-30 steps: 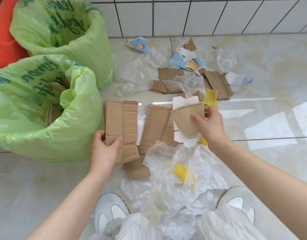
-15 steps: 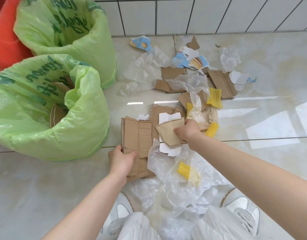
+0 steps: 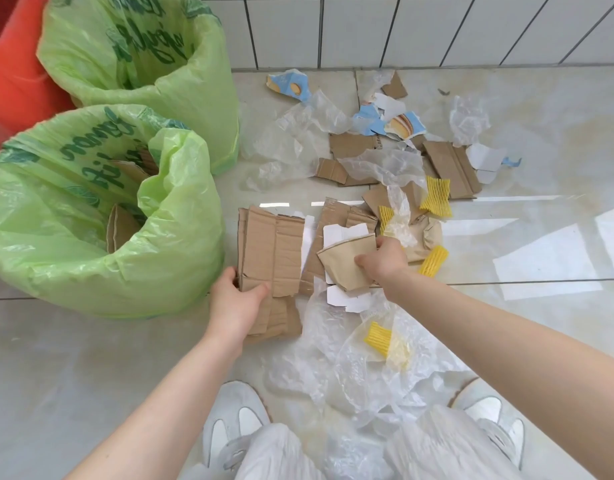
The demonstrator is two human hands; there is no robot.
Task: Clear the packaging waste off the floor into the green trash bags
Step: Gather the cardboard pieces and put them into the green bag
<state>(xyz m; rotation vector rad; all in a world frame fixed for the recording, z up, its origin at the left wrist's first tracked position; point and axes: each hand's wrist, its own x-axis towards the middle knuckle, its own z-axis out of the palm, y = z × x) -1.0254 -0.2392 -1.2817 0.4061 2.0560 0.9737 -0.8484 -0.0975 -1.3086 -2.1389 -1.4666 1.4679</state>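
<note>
Head view: green trash bag (image 3: 73,216) lettering unreadable; left hand (image 3: 237,299) grips cardboard (image 3: 270,251).

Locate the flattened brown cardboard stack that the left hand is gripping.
The cardboard stack sits centre-left in the head view, gripped by the left hand, just right of the nearer green bag.

Corrugated cardboard pieces (image 3: 270,247) under left-hand fingers (image 3: 260,292): matt brown, creased. Flattened paper cup (image 3: 343,261) under right-hand fingers (image 3: 362,261): matt tan. Green trash bags (image 3: 180,258): thin glossy plastic. Floor (image 3: 541,133): glossy polished tile. Yellow foam netting (image 3: 433,259): ribbed.
</note>
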